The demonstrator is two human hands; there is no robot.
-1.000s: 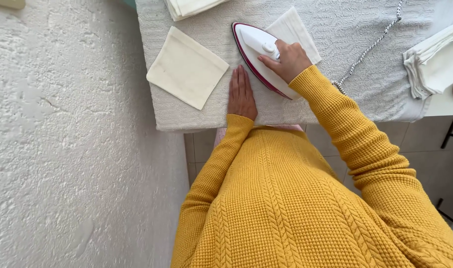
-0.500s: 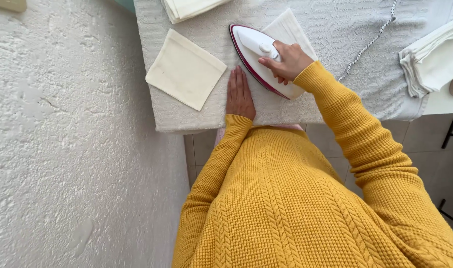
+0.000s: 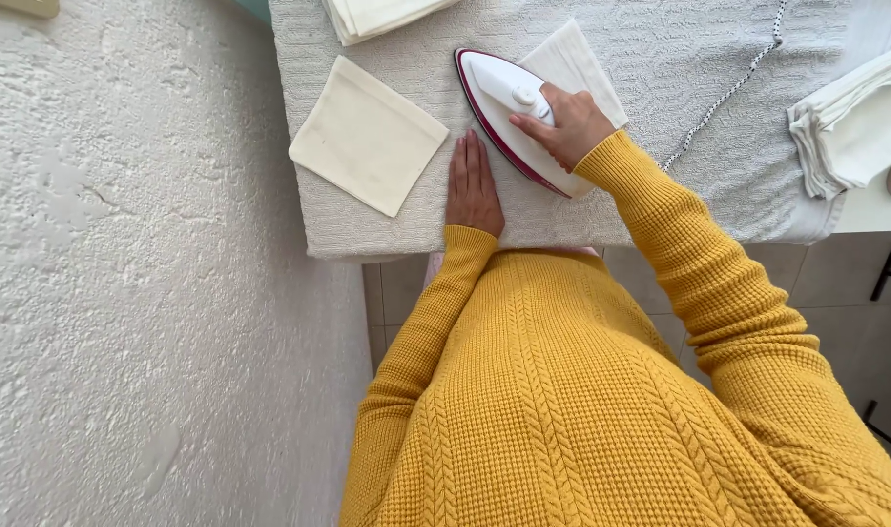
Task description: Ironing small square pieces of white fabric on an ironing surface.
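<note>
White with a dark red rim: the iron (image 3: 509,112), sole down on the surface (image 3: 680,107), which wears a pale grey textured cover. Your right hand (image 3: 565,125) is closed over its handle, fingers (image 3: 525,122) wrapped around the grip beside the round dial.

Under the iron: a white folded cloth (image 3: 580,60), its far corner showing beyond the iron and your hand.

Your left hand (image 3: 473,185) lies flat on the cover just beside the iron's near edge, palm down, fingers straight and held together, holding nothing.

To the left of that hand: a cream square cloth (image 3: 367,134), flat, apart from the iron.

At the far edge: a stack of folded cloths (image 3: 377,14), partly out of view.

To the right: a second pile of white folded cloths (image 3: 850,122), and the braided black-and-white cord (image 3: 728,90) running across the cover.

Both sleeves: mustard-yellow knit. Wall at left: rough white plaster.
</note>
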